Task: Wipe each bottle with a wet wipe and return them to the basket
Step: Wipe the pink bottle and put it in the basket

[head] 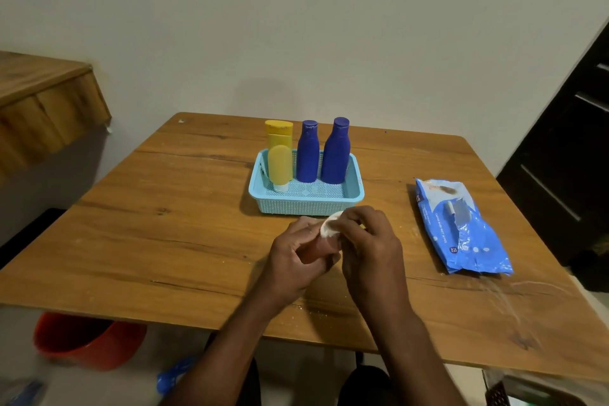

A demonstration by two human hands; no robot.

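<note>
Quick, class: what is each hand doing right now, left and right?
Left hand: grips a small brownish bottle.
Right hand: pinches a white wet wipe against the bottle's top.

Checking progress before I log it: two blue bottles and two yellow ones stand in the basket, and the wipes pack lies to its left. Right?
Not quite. The wipes pack lies to the right of the basket, not the left, as the head view shows. The rest holds: two blue bottles and two yellow ones stand in the basket.
</note>
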